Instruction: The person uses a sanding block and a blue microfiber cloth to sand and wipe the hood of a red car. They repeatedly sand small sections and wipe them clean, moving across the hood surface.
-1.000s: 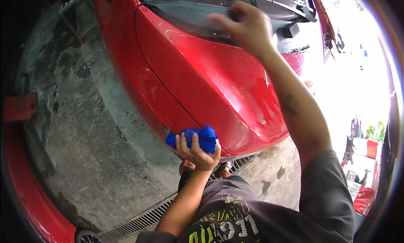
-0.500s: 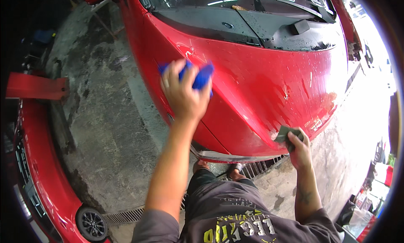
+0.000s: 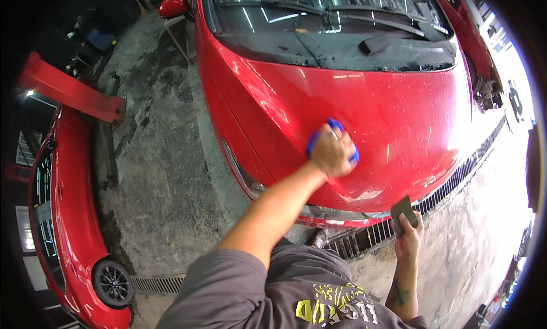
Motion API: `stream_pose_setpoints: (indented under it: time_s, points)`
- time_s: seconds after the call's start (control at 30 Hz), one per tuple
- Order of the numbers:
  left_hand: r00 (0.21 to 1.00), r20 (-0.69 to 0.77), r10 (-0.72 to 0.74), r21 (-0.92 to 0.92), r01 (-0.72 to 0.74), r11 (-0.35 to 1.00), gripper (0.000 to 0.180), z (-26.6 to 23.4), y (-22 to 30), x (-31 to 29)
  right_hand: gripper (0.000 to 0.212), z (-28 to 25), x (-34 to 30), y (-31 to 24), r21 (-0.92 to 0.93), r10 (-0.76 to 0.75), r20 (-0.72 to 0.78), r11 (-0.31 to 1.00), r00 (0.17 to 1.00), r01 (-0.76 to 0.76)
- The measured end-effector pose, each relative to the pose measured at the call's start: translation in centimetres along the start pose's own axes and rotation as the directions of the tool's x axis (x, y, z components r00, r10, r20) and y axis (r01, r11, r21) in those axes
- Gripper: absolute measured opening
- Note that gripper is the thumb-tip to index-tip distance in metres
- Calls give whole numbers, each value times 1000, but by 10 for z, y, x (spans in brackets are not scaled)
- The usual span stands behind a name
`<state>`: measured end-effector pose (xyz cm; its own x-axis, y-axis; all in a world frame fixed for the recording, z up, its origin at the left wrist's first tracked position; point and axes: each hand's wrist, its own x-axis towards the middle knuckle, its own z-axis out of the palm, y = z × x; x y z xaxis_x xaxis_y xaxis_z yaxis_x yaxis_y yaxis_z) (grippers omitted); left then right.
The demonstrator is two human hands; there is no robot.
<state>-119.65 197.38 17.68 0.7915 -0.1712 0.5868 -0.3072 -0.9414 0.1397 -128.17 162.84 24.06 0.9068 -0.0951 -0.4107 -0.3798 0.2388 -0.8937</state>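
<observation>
l. hand approx. mid-view, back up, fingers bent in grip. l. arm reaching fwd & angled to r., elbow nearly straight. r. hand lower, off to r., gripping, thumb toward cam. r. forearm near vert. in view.

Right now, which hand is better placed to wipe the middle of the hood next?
Left, most likely: the left hand has the cloth at the middle of the hood. The right hand holds a dark block by the front edge.
</observation>
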Motion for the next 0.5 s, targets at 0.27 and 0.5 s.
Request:
stream_pose_setpoints:
  time_s: [0.27,0.5]
  points:
    - [981,-112,-157,-19,156,988,27,-41,6,-57,22,51,45,-10,-17,-85,297,995,951,95]
    - [258,-359,-897,-100,945,311,44,-72,-121,-130,42,223,73,-1,-215,-253,566,874,785,436]
